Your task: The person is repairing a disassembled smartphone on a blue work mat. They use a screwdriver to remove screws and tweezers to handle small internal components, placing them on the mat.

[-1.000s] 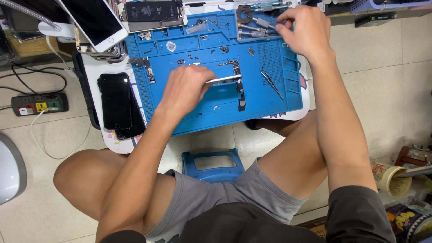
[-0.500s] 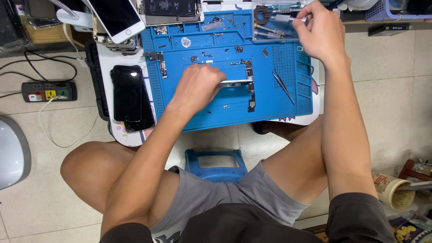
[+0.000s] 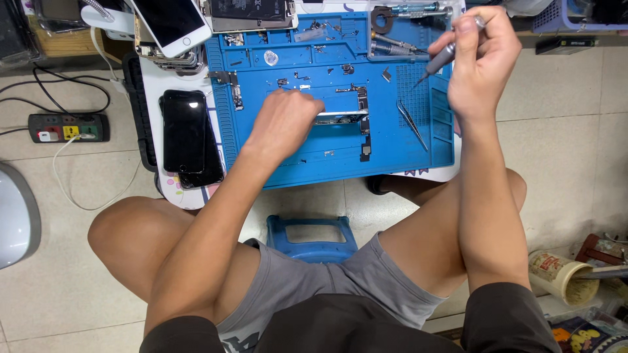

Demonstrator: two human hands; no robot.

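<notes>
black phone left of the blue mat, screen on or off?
Off. The black phone lies face up beside the blue mat, its screen uniformly dark with only a glare spot.

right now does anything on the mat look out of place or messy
Mostly loose parts: small screws and brackets lie scattered across the blue mat, not in its trays. Left hand rests on a board; right hand holds a screwdriver.

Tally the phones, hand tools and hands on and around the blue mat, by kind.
Phones with dark screens: 2, a black one left of the blue mat and a white-framed one.
Screwdriver: 1, in the right hand.
Tweezers: 1.
Hands: 2, counting the left hand.
Total: 6
</notes>
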